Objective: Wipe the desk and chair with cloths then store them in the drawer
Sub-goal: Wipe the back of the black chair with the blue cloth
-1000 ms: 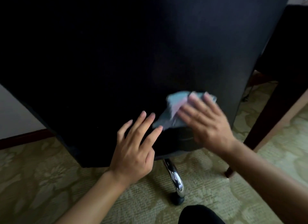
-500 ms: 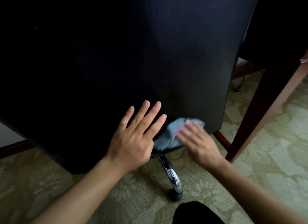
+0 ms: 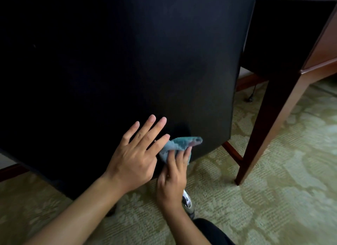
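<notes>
Across most of the view stands the black chair, its broad dark backrest facing the camera with its lower edge just above the patterned green carpet, and the wooden desk rises just beside it on the right, 1 slim leg planted on the floor. Wiping the chair looks to be the step in hand, with storing the cloths in the drawer not yet begun; no drawer can be made out. Next, I judge, the cloth needs firm, flat pressure swept along the bottom edge and lower right corner of the backrest, while the other hand steadies the swivelling chair. Lower down, the left hand lies flat against the backrest, fingers straight and spread, holding nothing. Touching it on the right, the right hand presses 1 small cloth to the fabric, fingers extended over it. That cloth is blue-green, crumpled, with a pinkish patch at its upper edge.
</notes>
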Motion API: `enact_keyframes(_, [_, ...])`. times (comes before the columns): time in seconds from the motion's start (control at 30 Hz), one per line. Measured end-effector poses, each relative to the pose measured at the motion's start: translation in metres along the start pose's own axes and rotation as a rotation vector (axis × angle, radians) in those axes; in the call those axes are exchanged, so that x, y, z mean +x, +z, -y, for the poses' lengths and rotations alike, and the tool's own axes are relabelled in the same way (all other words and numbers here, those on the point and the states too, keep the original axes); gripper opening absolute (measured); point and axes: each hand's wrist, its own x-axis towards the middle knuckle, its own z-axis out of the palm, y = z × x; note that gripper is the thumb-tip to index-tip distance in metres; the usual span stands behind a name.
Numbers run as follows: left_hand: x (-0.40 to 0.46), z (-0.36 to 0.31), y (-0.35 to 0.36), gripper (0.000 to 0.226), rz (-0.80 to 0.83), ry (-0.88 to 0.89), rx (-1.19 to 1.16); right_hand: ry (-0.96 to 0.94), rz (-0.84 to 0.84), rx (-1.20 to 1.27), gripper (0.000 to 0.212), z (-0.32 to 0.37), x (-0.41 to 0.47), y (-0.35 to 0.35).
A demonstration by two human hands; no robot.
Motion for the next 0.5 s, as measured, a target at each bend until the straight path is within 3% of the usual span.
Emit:
enact_keyframes(0.07, [-0.004,0.007,-0.010,0.051,-0.021,0.027,-0.017,0.008,-0.071,0.017,0.059,0.001,0.022,-0.010])
enact_keyframes(0.23, [-0.034,0.051,-0.038,0.053,-0.141,-0.052,0.158,0.367,-0.321,0.193,0.067,0.013,0.070,-0.009])
enact_keyframes(0.5, [-0.115,0.100,-0.061,0.061,-0.138,-0.107,0.223,0.411,-0.279,0.176,0.066,0.030,-0.026,0.047])
